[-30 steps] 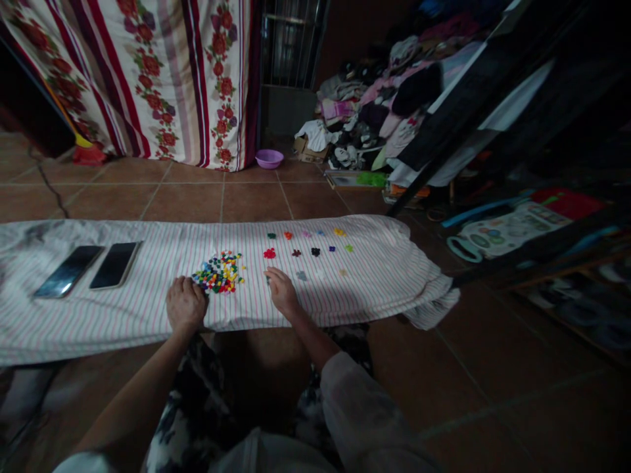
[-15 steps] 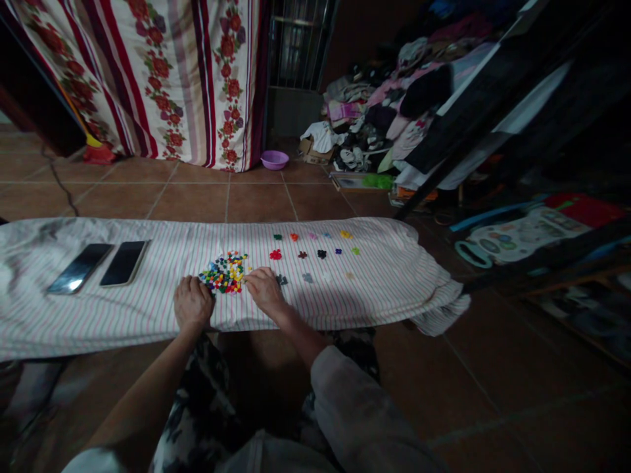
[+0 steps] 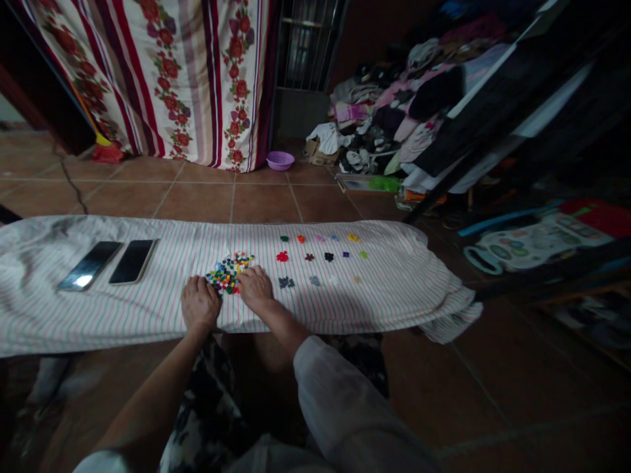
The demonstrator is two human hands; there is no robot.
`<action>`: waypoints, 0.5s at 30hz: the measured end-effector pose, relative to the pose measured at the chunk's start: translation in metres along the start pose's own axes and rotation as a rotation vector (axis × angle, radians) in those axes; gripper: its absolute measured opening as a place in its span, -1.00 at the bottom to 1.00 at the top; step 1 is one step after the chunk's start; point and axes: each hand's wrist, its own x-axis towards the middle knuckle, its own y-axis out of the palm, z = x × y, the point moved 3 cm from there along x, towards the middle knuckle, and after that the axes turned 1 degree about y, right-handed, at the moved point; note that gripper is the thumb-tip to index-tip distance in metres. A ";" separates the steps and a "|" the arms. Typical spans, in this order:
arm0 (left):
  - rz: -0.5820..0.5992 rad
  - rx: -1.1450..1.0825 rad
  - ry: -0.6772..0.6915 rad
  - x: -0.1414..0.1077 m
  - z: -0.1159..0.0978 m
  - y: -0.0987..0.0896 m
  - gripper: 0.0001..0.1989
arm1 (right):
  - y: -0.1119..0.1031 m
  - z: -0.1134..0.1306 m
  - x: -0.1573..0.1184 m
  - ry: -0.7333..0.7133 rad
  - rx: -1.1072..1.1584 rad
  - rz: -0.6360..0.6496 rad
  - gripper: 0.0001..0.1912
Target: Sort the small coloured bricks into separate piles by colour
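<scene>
A heap of small multicoloured pieces (image 3: 225,276), too small to name more closely, lies on the striped cloth (image 3: 162,309). My left hand (image 3: 201,303) rests palm down at the heap's left edge, its fingers laid on the cloth and touching the nearest pieces. Over the heap's right side is my right hand (image 3: 255,287), fingers bent down among the pieces. Its fingertips are drawn together, and whatever is between them is hidden. To the right, pieces sit in small single-colour groups, among them a red group (image 3: 282,256), a black group (image 3: 328,257) and a dark grey group (image 3: 286,282).
Two phones, one silvery (image 3: 90,265) and one black (image 3: 133,261), lie on the cloth at left. Beyond the table are a purple basin (image 3: 280,160), a floral curtain (image 3: 197,85) and a pile of clothes (image 3: 389,118). A dark slanting bar (image 3: 434,190) stands behind the table's right end.
My right hand has shifted left, further over the heap, and its fingers now point down into it. My left hand stays beside the heap. The whole view has shifted slightly.
</scene>
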 end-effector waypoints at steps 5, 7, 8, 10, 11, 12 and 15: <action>-0.020 -0.010 -0.012 0.000 0.000 -0.001 -0.57 | 0.000 0.005 0.002 0.025 -0.013 0.026 -0.85; -0.023 -0.005 -0.017 0.000 -0.001 -0.001 -0.56 | 0.000 0.005 0.001 0.023 0.000 0.011 -0.85; -0.028 -0.008 -0.020 0.000 -0.002 -0.001 -0.55 | -0.001 0.005 0.000 0.021 0.010 -0.002 -0.85; -0.047 -0.022 -0.027 0.000 -0.002 -0.001 -0.56 | -0.002 0.004 -0.002 0.024 0.036 -0.035 -0.84; -0.059 -0.030 -0.032 0.000 -0.002 -0.001 -0.56 | -0.003 0.003 -0.003 0.030 0.052 -0.052 -0.84; -0.068 -0.037 -0.035 0.000 -0.002 -0.001 -0.56 | -0.005 0.002 -0.004 0.043 0.070 -0.070 -0.84; -0.073 -0.040 -0.032 0.000 -0.002 -0.002 -0.56 | -0.014 -0.007 -0.008 0.086 0.130 -0.138 -0.85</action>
